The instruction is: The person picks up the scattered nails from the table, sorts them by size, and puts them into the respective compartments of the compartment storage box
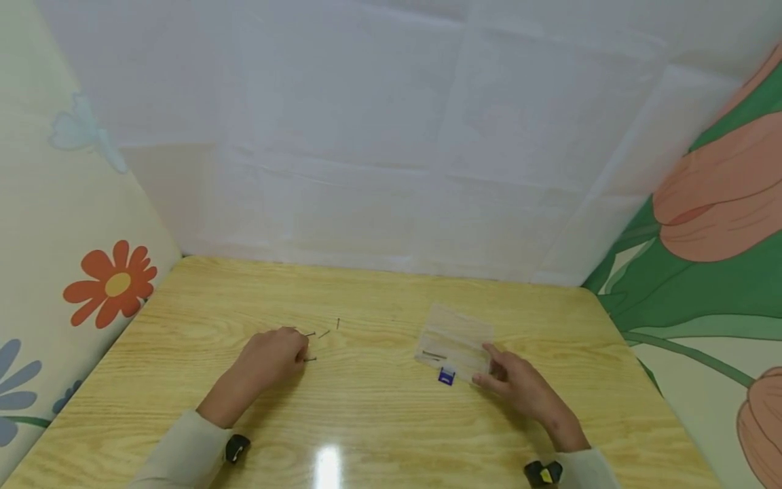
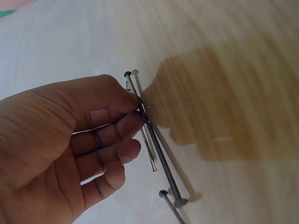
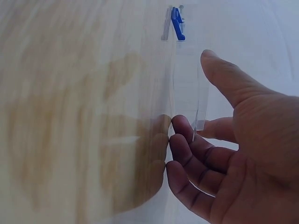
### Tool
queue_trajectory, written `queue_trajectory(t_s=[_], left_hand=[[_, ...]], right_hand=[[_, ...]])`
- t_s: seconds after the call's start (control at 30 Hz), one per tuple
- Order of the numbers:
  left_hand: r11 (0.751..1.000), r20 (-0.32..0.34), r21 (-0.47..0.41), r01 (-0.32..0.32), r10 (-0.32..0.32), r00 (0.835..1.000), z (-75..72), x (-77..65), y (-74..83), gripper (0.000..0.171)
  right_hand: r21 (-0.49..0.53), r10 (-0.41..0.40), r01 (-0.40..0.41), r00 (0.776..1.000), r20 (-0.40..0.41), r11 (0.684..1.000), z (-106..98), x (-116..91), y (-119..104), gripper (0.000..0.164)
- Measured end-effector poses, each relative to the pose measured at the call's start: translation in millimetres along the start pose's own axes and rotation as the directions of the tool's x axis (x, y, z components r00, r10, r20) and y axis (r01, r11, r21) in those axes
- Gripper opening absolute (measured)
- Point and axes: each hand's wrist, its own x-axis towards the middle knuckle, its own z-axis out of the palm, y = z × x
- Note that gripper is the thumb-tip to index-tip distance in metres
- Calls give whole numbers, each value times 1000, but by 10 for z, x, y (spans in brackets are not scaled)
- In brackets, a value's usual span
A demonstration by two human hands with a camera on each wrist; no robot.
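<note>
My left hand (image 1: pixel 275 356) pinches dark nails between thumb and fingertips, low over the table; in the left wrist view one long nail (image 2: pixel 163 163) slants out below the fingers, its head downward. Beside it a thinner nail (image 2: pixel 148 151) shows past the fingertips. To the right of that hand, small loose nails (image 1: pixel 324 333) lie on the wood. A clear plastic box (image 1: pixel 458 333) with a blue latch (image 1: pixel 447 375) at its front holds a few nails (image 1: pixel 434 354). At its right edge is my right hand (image 1: pixel 519 387), fingers loosely bent, index fingertip against the box and thumb apart from the latch.
The wood-grain table (image 1: pixel 366 407) ends at a white sheet (image 1: pixel 379 170) hung behind it. Flower-patterned panels (image 1: pixel 721 272) stand along both sides. Each sleeve has a dark wrist device (image 1: pixel 237 448) near the cuff.
</note>
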Motion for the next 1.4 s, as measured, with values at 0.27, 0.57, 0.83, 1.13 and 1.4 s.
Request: queue_trajectory(t_s=[0.27,0.57,0.83,1.13,1.4], left_hand=[[1000,22,-4,0,0,1000,1,22,16,47],[1000,39,4,-18,18,999,21,71,33,35],[997,37,15,-72,72,997,20,152,185,33],[984,37,-11,-177,177,984,168,322,388,32],[967,51,-40,-251,253,966,216,498,652,27]], right_hand=[[-9,41,-41,999,-7,999,13,13,-9,76],[-14,43,-43,999,-12,999,11,23,-4,75],[-5,17,-18,1000,-10,1000,10,27,6,75],[6,13,-13,1000,-12,1000,26,36,28,75],[-8,24,-24,1000,-20,1000,28,36,33,75]])
